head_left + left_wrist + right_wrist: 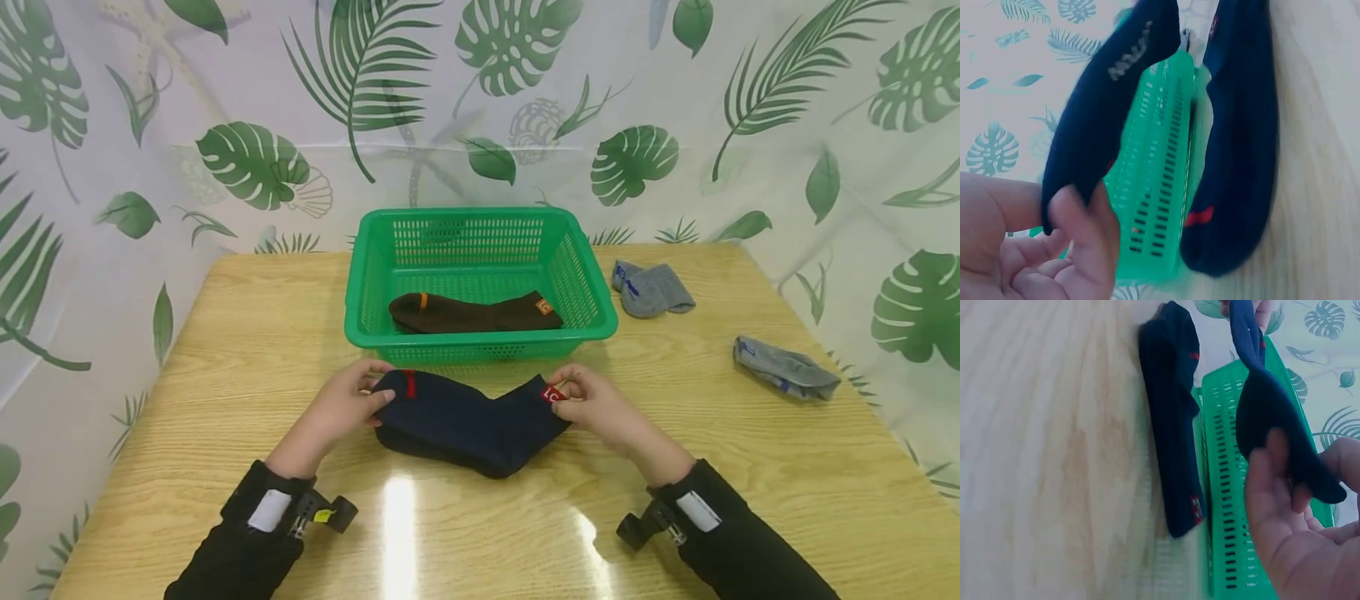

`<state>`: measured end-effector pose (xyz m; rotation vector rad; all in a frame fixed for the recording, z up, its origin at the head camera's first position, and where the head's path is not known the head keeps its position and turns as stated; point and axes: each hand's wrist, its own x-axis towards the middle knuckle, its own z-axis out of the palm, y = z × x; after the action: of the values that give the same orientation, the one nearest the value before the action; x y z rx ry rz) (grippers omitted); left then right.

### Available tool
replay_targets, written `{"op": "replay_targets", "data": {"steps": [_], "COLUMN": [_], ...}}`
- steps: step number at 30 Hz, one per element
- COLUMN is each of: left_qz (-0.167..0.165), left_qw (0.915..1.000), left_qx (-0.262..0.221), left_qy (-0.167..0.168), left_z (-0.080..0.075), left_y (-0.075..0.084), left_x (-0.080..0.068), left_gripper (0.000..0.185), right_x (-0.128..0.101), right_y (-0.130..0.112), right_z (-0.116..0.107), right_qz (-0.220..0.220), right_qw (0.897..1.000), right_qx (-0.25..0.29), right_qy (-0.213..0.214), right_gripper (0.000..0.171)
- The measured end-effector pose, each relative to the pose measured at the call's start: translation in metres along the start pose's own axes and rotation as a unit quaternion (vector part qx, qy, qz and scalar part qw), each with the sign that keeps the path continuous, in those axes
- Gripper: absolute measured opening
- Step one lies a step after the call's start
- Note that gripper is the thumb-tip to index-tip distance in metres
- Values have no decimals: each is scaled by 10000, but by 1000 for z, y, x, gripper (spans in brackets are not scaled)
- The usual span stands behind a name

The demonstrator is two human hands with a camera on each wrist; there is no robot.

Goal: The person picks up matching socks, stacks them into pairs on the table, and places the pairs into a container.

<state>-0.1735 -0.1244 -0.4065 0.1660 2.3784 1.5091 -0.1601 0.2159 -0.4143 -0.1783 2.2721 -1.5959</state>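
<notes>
Left to right across the wooden table [225,350]: the left hand [341,408] pinches the toe end of a navy sock [465,421], thumb on top. This sock hangs lifted between both hands, above a second navy sock [1172,450] that lies flat on the table just in front of the green basket [480,342]. The right hand [600,408] pinches the cuff end of the lifted sock, next to its red label.

Progress, as judged: a dark brown pair [472,312] already lies inside the basket. The navy pair is mid-handling and not yet in the basket. Two grey socks [652,287] [783,367] lie apart on the right half of the table, untouched.

Limits of view: from the head camera the two navy socks merge into one dark shape, so only the wrist views separate them. Both wrist views are blurred, and the lettering on the lifted sock cannot be read. Whether the brown item is one sock or two cannot be told.
</notes>
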Motion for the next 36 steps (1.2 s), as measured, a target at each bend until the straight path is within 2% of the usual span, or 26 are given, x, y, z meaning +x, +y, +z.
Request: {"op": "replay_targets", "data": {"steps": [3,7,13,15,16,18,21,22,23,25,27,29,31,32,34,36], "left_qz": [-65,-108,-1,152,300,724,1514,1718,1889,2053,2080,2025,1974,1956,1896,1885], "left_qw": [9975,9858,9780,9705,9630,9403,8957,8859,8787,8694,8571,8410,8296,8267,8260,8304], "left_qx": [695,1673,2084,2397,2654,3253,4056,4201,4313,4488,4688,4871,4915,4891,4786,4617], "left_qy": [115,98,44,201,352,689,1013,960,781,220,-477,-1206,-1764,-1975,-2296,-2484], "left_z": [-1,4,8,10,13,22,42,49,56,68,77,81,80,79,73,66], "left_y": [-7,-19,-21,-19,-18,-14,-2,3,8,14,16,13,9,7,3,-1], "left_x": [4,10,14,13,12,7,1,-1,-2,-2,-3,-6,-9,-11,-13,-15], "left_gripper": [34,37,38,38,38,39,39,39,40,45,52,60,65,66,68,67], "right_x": [4,11,14,12,10,5,-2,-3,-4,-4,-5,-6,-8,-9,-10,-11], "right_y": [6,17,17,14,12,6,-5,-8,-11,-14,-13,-10,-6,-5,-2,0], "right_z": [6,11,9,8,9,12,23,27,31,39,45,46,45,43,38,34], "right_qz": [14,48,-3,-46,-78,-230,-891,-1160,-1427,-1863,-1997,-1916,-1776,-1712,-1548,-1472], "right_qw": [9998,9948,9864,9806,9754,9571,9159,9008,8864,8682,8565,8490,8513,8546,8649,8721], "right_qx": [-183,-979,-1636,-1957,-2197,-2878,-3891,-4161,-4388,-4598,-4701,-4724,-4570,-4456,-4174,-3920], "right_qy": [66,260,170,137,135,259,428,435,370,-83,-747,-1388,-1870,-2045,-2318,-2533], "right_gripper": [38,37,37,37,38,38,36,35,34,35,39,45,48,48,49,50]}}
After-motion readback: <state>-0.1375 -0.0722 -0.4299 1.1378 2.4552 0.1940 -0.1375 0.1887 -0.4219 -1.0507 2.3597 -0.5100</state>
